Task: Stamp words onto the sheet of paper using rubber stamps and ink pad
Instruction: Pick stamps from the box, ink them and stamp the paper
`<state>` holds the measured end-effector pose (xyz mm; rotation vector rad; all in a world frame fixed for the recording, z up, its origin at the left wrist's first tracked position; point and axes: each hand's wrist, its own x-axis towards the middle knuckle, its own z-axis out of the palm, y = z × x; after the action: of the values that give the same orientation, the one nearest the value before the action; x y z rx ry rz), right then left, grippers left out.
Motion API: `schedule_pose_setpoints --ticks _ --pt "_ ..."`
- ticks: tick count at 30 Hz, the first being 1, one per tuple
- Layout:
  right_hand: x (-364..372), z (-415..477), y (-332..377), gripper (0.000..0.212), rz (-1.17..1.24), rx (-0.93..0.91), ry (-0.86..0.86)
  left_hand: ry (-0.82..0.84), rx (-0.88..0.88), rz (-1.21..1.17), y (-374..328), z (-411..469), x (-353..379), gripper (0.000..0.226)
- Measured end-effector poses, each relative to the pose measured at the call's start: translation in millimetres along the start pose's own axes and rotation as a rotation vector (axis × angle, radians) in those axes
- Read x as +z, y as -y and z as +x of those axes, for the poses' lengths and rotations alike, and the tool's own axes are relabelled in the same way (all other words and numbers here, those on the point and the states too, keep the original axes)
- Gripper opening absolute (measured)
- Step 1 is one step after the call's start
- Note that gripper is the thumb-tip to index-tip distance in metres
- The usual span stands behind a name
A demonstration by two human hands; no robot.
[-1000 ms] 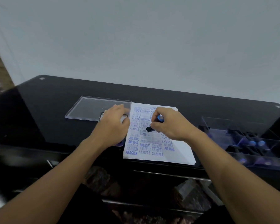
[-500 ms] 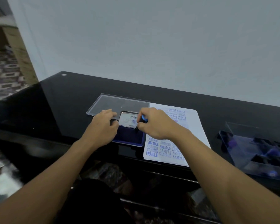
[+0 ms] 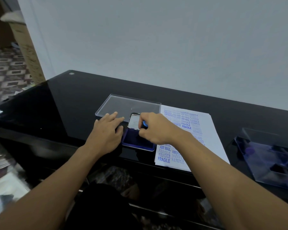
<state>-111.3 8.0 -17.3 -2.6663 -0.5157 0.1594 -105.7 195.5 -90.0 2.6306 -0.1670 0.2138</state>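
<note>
Gripping the rubber stamp (image 3: 145, 125) in my right hand (image 3: 156, 128), I hold it over the ink pad (image 3: 131, 140). My fingers are curled around its dark body and only the blue top shows between them. The dark base of the stamp seems to meet the blue surface of the pad, but my hand hides part of it. The metal lid (image 3: 134, 122) of the pad stands open at the 12 o'clock side.

My left hand (image 3: 106, 133) lies flat on the black table (image 3: 70, 103) at 9 o'clock from the pad. Its fingers are straight and it holds nothing. The thumb is just beside the left edge of the pad, and the fingertips reach the near edge of a clear plastic lid (image 3: 130, 103), which lies at 11 o'clock from the pad.

The sheet of paper (image 3: 209, 130) lies at 3 o'clock, touching the pad's right side. It carries many blue words, such as SAMPLE, AIR MAIL, FRAGILE and AMENDED. Further at 3 o'clock, well apart, is a clear box (image 3: 249, 146) with dark and blue shapes inside, too blurred to tell.
</note>
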Motion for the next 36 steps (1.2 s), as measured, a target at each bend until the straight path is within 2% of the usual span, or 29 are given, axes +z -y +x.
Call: schedule_pose_setpoints --ticks 15,23,30,36 --pt "10.9 10.4 5.5 0.012 -0.164 -0.035 0.091 -0.016 0.011 0.119 6.4 -4.7 9.7 0.048" --pt "24.2 14.9 4.5 0.014 -0.127 0.008 -0.001 -0.027 -0.005 0.124 5.8 -4.9 12.4 0.048" --pt "31.4 21.9 6.8 0.027 -0.095 0.028 -0.05 -0.039 -0.023 0.12 2.5 -6.2 12.0 0.047" --pt "30.1 25.4 8.8 0.021 -0.108 0.0 -0.046 -0.039 -0.023 0.129 3.7 -5.7 13.7 0.047"
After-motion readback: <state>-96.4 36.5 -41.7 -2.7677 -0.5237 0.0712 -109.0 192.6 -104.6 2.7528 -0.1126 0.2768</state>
